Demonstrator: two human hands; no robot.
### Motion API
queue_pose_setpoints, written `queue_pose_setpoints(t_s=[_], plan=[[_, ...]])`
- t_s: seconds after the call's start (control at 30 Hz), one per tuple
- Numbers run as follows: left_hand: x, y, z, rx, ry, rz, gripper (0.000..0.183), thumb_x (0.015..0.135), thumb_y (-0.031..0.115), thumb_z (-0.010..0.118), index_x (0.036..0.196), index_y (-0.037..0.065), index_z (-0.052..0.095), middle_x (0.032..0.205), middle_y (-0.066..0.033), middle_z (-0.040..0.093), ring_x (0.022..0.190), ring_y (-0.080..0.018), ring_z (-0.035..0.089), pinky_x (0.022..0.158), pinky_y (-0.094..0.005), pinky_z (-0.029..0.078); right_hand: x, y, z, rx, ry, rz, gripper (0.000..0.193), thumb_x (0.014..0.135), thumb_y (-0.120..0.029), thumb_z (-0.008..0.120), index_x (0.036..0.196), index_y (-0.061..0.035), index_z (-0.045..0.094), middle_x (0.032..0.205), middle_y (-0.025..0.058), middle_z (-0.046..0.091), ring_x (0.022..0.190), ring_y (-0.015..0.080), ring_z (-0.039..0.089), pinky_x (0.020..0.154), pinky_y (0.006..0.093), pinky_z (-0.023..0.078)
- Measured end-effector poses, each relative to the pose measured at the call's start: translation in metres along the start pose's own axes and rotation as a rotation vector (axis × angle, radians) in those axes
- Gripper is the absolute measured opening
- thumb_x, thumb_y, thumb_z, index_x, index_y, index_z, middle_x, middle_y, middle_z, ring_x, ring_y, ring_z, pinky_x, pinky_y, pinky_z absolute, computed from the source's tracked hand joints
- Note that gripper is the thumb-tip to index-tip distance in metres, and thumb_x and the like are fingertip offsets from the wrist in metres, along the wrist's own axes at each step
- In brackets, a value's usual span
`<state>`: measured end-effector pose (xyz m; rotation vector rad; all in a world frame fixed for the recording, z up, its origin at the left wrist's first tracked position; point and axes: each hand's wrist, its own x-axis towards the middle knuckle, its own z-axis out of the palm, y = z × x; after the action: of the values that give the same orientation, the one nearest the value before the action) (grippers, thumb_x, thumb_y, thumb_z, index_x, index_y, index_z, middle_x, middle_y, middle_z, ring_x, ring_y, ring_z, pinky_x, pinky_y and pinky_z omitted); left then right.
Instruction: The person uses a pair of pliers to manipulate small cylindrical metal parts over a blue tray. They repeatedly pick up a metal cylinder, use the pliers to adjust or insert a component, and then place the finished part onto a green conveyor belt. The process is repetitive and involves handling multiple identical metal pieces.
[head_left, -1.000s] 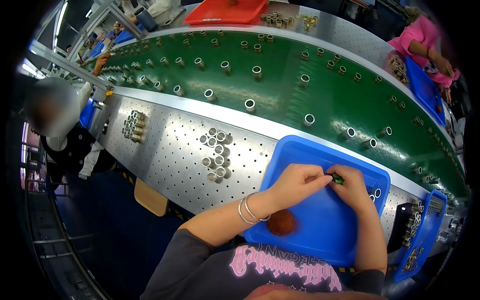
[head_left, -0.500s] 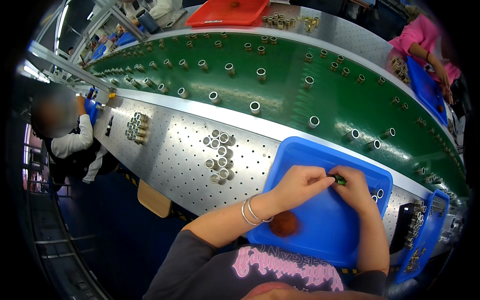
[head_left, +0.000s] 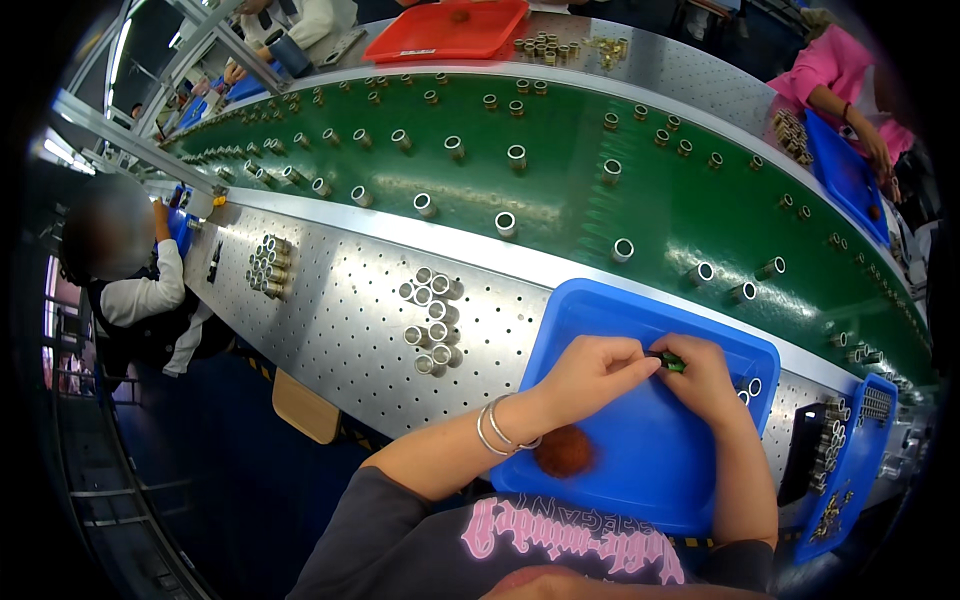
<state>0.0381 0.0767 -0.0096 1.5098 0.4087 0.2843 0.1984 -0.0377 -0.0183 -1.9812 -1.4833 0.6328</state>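
Over a blue tray (head_left: 640, 490) my two hands meet fingertip to fingertip. In my right hand (head_left: 698, 378) is a small green and black piece (head_left: 672, 362), pinched between curled fingers, its kind too small to tell. My left hand (head_left: 598, 375), with two bangles at the wrist, is closed in a pinch against the dark end of that piece; whatever lies inside its fingers is hidden. A fuzzy reddish-brown clump (head_left: 565, 452) rests in the tray below my left wrist. Some metal rings (head_left: 753, 387) lie by the tray's right side, beyond my right hand.
Beyond the tray runs a green conveyor belt (head_left: 560, 240) carrying many short metal sleeves. More metal sleeves (head_left: 437, 310) stand grouped on the perforated metal table (head_left: 350, 290). At right is another blue tray (head_left: 828, 535) with small brassy parts. Co-workers sit left and across.
Both hands stay together over the tray, the green piece still between them. The whole view has shifted slightly; no sleeve is plainly taken or put down.
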Motion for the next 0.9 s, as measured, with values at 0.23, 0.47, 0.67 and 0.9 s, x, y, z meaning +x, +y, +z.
queue_pose_setpoints(t_s=[0.23,0.47,0.67,0.9], plan=[[-0.0007,0.0002,0.0003,-0.005,0.004,0.009,0.029,0.088,0.017,0.059,0.064,0.002,0.053,0.055,0.0051,0.041,0.054,-0.0016,0.033,0.046,-0.0206,0.027,0.0002,0.0002,0.0009,-0.007,0.013,-0.017,0.015,0.068,-0.003,0.062,0.083,-0.0059,0.062,0.075,0.0110,0.062,0.070,0.0292,0.061,0.060,0.0343,0.047],[-0.0006,-0.0025,0.0006,-0.018,0.003,0.006,0.029,0.088,0.018,0.058,0.065,0.002,0.054,0.055,0.0052,0.042,0.054,-0.0012,0.034,0.046,-0.0204,0.027,0.0005,-0.0018,-0.0002,-0.020,-0.007,-0.002,0.015,0.069,-0.004,0.062,0.084,-0.0061,0.062,0.076,0.0111,0.062,0.070,0.0290,0.061,0.060,0.0343,0.047],[0.0001,-0.0016,0.0006,-0.005,0.011,0.006,0.028,0.088,0.018,0.059,0.065,0.003,0.055,0.054,0.0047,0.044,0.052,-0.0010,0.036,0.045,-0.0202,0.028,-0.0006,-0.0015,-0.0011,-0.032,-0.010,0.005,0.018,0.068,-0.005,0.063,0.086,-0.0066,0.062,0.079,0.0099,0.064,0.074,0.0279,0.062,0.063,0.0333,0.048],[0.0000,0.0006,0.0001,0.019,-0.008,-0.005,0.035,0.088,0.021,0.058,0.059,0.002,0.055,0.051,0.0024,0.048,0.050,-0.0029,0.040,0.045,-0.0214,0.030,-0.0016,0.0015,-0.0013,-0.016,-0.037,0.009,0.019,0.069,-0.005,0.063,0.088,-0.0070,0.062,0.082,0.0097,0.064,0.075,0.0272,0.063,0.065,0.0329,0.049]])
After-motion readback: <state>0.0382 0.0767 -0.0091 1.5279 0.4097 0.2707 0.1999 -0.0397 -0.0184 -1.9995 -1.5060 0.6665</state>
